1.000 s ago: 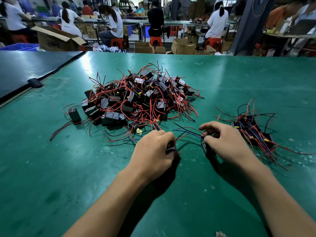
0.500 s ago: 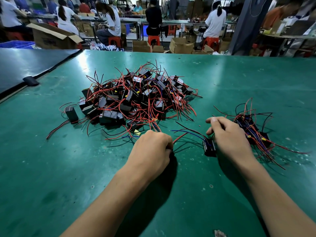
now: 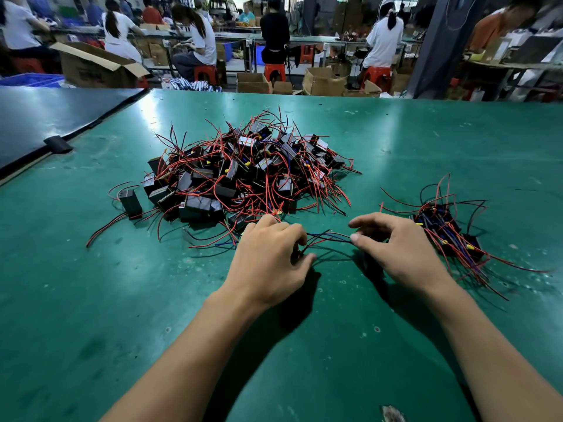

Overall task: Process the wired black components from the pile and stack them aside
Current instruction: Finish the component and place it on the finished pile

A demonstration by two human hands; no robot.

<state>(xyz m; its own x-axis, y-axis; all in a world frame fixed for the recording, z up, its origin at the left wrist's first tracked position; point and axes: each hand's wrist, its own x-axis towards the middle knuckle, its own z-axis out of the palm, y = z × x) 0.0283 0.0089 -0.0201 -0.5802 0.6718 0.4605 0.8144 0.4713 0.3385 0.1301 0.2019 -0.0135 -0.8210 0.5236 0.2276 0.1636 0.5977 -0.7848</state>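
Left hand (image 3: 268, 263) pinches wires (image 3: 327, 237), right hand (image 3: 396, 248) has shifted left, pinching same wires

Bright overhead light. White glare on table (image 3: 154, 112) near far left corner. Soft dark shadows pooled beneath left hand (image 3: 268, 263) and right hand (image 3: 399, 254). Wide-angle bowing at edges. Background people (image 3: 198, 35) soft, slightly blurred.

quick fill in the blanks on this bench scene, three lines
1. The pile lies on a ____ table.
2. The left hand and right hand hold thin ____ between them.
3. The small stack lies to the ____ of both hands.

Missing: green; wires; right
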